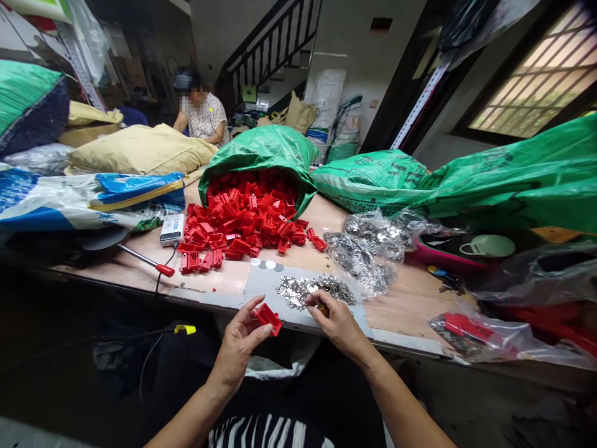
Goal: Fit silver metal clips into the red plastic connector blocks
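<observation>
My left hand [240, 339] is closed on a red plastic housing [267, 320], thumb and fingers pinching its sides just above the table's front edge. The housing is tilted, its hollow side showing. At the near edge of a heap of small shiny metal pieces [293, 291], my right hand [336, 320] has its fingers curled round a slim tool with a yellow-brown handle [321, 306]. Most of that tool is hidden by the fingers, and its tip cannot be made out. Beneath the metal heap lies a grey mat [259, 283].
Red housings [242, 211] spill from a green sack [270, 146] ahead. To its right lie clear bags of metal pieces [359, 261]. A lever with a red grip [164, 269] and a white device [172, 229] are at left. Another person [205, 115] sits farther back.
</observation>
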`<state>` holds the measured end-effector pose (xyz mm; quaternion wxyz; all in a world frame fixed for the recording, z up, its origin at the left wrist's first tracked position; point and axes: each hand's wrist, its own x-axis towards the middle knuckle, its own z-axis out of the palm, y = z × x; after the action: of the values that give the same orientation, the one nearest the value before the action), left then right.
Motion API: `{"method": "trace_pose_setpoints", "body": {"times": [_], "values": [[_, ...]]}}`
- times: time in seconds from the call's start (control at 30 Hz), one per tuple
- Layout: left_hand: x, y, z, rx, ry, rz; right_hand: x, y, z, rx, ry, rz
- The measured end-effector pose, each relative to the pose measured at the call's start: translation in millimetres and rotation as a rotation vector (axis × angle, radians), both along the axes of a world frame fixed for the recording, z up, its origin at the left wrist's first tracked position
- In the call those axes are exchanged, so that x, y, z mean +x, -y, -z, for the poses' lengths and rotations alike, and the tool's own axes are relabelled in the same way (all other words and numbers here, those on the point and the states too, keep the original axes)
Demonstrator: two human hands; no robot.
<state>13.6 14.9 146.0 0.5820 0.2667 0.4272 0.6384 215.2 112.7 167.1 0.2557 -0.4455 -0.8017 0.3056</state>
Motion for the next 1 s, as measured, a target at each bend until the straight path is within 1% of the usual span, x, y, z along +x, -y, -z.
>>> {"method": "trace_pose_setpoints", "body": {"times": [0.1,0.2,0.27,0.4,0.53,0.6,0.67,0.73,0.83,0.9,1.0], "values": [[1.7,-2.4,-4.6,0.002,0.022,0.022,-12.8,17.3,-13.3,-0.045,-0.097,-0.102],[3.2,-4.0,-7.6,-0.007,0.035,0.038,-25.2,30.8,-19.7,0.0,-0.133,-0.168],[4.0,-4.7,-9.3,-0.013,0.051,0.045,-31.3,35.5,-19.6,0.058,-0.14,-0.203],[5.0,-5.3,-13.9,-0.007,0.142,0.067,-36.7,37.7,-14.0,0.169,-0.188,-0.288],[5.1,-4.6,-17.7,-0.024,0.167,0.055,-35.1,37.9,-10.6,0.214,-0.198,-0.346],[5.2,-4.2,-18.1,-0.035,0.168,0.049,-34.0,37.9,-11.0,0.184,-0.186,-0.369],[5.2,-4.0,-17.7,-0.032,0.171,0.054,-33.5,37.7,-11.3,0.118,-0.184,-0.37],[5.2,-3.9,-17.1,-0.023,0.17,0.065,-33.3,37.2,-10.0,0.03,-0.192,-0.332],[5.2,-3.9,-15.7,-0.021,0.154,0.078,-32.8,36.5,-5.2,-0.116,-0.228,-0.238],[4.9,-4.1,-13.7,-0.014,0.14,0.087,-31.9,35.9,-2.4,-0.187,-0.26,-0.203],[3.2,-5.8,-8.1,0.024,0.076,0.078,-29.9,34.1,0.1,-0.182,-0.256,-0.183]]}}
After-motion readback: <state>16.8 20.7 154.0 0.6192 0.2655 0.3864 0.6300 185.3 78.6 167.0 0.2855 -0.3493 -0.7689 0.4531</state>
